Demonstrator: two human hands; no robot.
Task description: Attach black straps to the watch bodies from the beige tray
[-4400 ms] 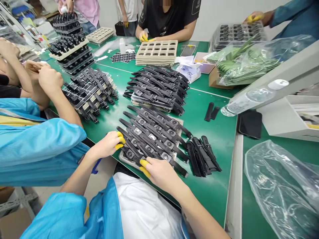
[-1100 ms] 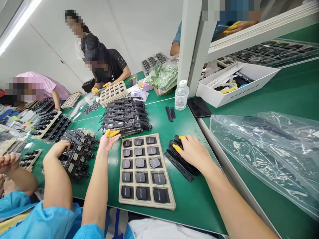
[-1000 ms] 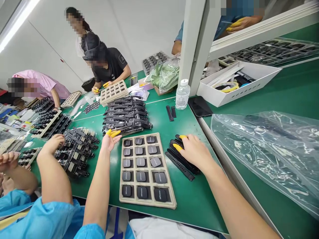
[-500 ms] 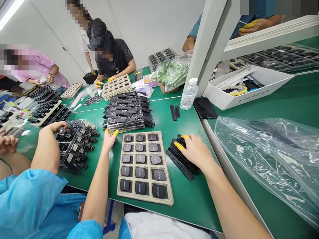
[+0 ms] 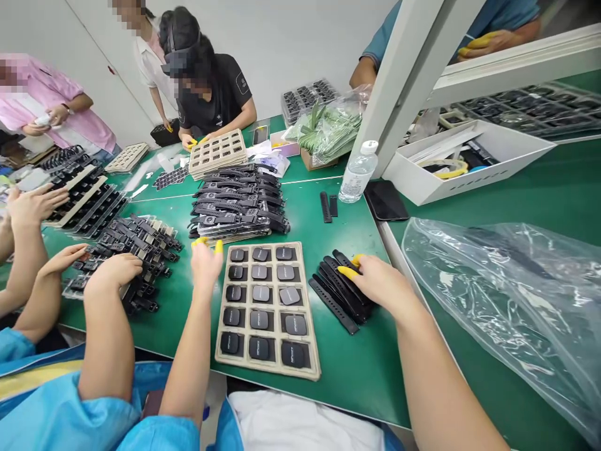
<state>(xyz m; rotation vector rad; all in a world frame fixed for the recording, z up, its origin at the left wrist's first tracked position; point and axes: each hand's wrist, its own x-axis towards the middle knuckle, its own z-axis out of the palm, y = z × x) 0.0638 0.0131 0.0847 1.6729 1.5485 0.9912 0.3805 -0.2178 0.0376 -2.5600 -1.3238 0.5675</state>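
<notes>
My left hand (image 5: 205, 266), with yellow finger covers, is beside the upper left corner of a beige tray (image 5: 315, 369). Its thumb and forefinger are apart, and nothing shows between them. Dark square watch cases (image 5: 260, 320) lie in the tray's compartments. Just beyond this hand is a stack of trays with black strapped watches (image 5: 235, 203). To the tray's right, my right hand (image 5: 378, 285) closes its yellow-covered fingertips on the right side of a fanned pile of black watch straps (image 5: 335, 285). The palm side of that hand is hidden.
At left, a co-worker's hand (image 5: 115, 272) rests by another watch stack (image 5: 154, 250). A water bottle (image 5: 358, 175), phone (image 5: 385, 202) and two loose strap pieces (image 5: 325, 207) lie ahead. A white box (image 5: 474, 169) and plastic bag (image 5: 498, 294) are right, by a post (image 5: 413, 75).
The view has shifted slightly. My right hand has drawn to the right edge of the straps, which now lie bunched closer. More co-worker arms show at left. My left hand stays near the tray corner.
</notes>
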